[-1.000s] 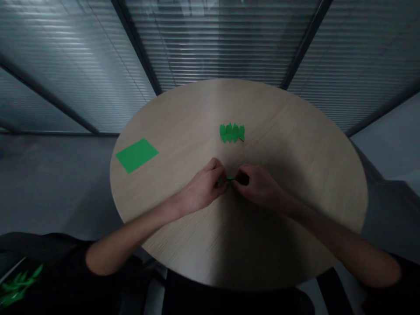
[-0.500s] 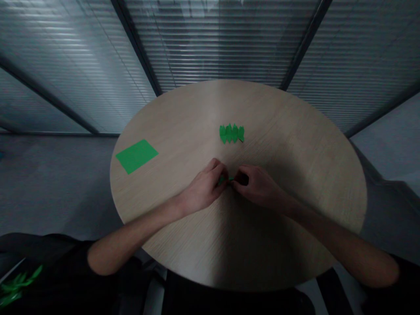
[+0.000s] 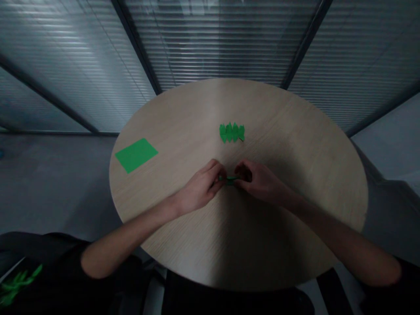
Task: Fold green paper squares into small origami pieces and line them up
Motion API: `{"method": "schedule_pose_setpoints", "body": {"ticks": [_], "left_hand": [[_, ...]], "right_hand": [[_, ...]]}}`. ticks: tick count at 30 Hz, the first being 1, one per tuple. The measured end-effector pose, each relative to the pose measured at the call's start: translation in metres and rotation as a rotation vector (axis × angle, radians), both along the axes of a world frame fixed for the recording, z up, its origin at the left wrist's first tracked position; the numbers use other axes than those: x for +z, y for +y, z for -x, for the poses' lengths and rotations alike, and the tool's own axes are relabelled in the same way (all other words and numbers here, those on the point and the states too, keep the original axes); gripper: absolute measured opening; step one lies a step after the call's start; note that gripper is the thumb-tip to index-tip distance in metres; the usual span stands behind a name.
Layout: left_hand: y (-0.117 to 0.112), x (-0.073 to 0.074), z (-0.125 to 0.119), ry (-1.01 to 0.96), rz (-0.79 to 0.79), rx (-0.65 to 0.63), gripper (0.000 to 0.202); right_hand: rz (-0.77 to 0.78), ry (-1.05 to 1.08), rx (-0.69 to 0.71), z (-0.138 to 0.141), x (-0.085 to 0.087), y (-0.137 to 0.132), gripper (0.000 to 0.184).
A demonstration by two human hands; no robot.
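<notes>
A narrow piece of folded green paper (image 3: 231, 178) lies between my two hands, low over the middle of the table. My left hand (image 3: 204, 183) pinches its left end between thumb and fingers. At the other end, my right hand (image 3: 259, 179) grips the paper with thumb and fingertips, its fingers curled in a ring. Most of the paper's ends are hidden by the fingers. Just beyond my hands sits a row of several green folded-paper pieces (image 3: 232, 132) with pointed tips, set side by side.
A flat green sheet of paper (image 3: 136, 155) lies near the left edge of the round wooden table (image 3: 183, 118). Glass panels with blinds (image 3: 226, 48) stand close behind the table. A green shape (image 3: 19, 284) shows on something dark at the lower left.
My right hand has shifted slightly right and up, away from my left hand. More of the green paper shows between the fingers now.
</notes>
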State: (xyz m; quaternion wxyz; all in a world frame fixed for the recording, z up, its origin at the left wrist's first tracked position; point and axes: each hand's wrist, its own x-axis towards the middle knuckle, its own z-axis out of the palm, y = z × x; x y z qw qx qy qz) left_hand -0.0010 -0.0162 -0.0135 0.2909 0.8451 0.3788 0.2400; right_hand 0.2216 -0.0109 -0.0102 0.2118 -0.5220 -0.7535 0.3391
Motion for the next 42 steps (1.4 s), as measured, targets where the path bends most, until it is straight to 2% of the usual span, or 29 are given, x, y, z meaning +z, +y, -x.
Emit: {"method": "schedule_pose_setpoints", "body": {"ticks": [7, 12, 19, 27, 30, 37, 40, 42], "left_hand": [[0.001, -0.001, 0.001, 0.011, -0.014, -0.016, 0.011], [0.001, -0.001, 0.001, 0.014, -0.012, -0.019, 0.011], [0.003, 0.001, 0.003, 0.018, -0.015, -0.026, 0.010], [0.007, 0.001, 0.007, 0.085, -0.034, 0.013, 0.010], [0.009, -0.001, 0.009, 0.100, -0.065, 0.019, 0.015], [0.014, 0.000, 0.013, 0.035, -0.047, -0.060, 0.019], [0.015, -0.001, 0.012, -0.022, -0.018, -0.063, 0.016], [0.016, -0.003, 0.009, -0.088, 0.034, 0.001, 0.018]], "right_hand": [[0.020, 0.002, 0.036, -0.001, 0.003, 0.000, 0.011], [0.007, -0.028, 0.011, 0.002, 0.003, -0.001, 0.016], [-0.002, -0.018, 0.012, 0.002, 0.001, -0.001, 0.010], [0.019, -0.015, 0.032, -0.001, 0.003, 0.002, 0.010], [-0.012, -0.037, 0.025, -0.001, 0.001, 0.000, 0.009], [-0.136, -0.042, 0.058, -0.005, -0.004, -0.007, 0.008], [-0.076, 0.035, 0.016, -0.004, -0.003, -0.008, 0.007], [0.011, 0.130, -0.024, -0.003, -0.001, -0.008, 0.009]]}}
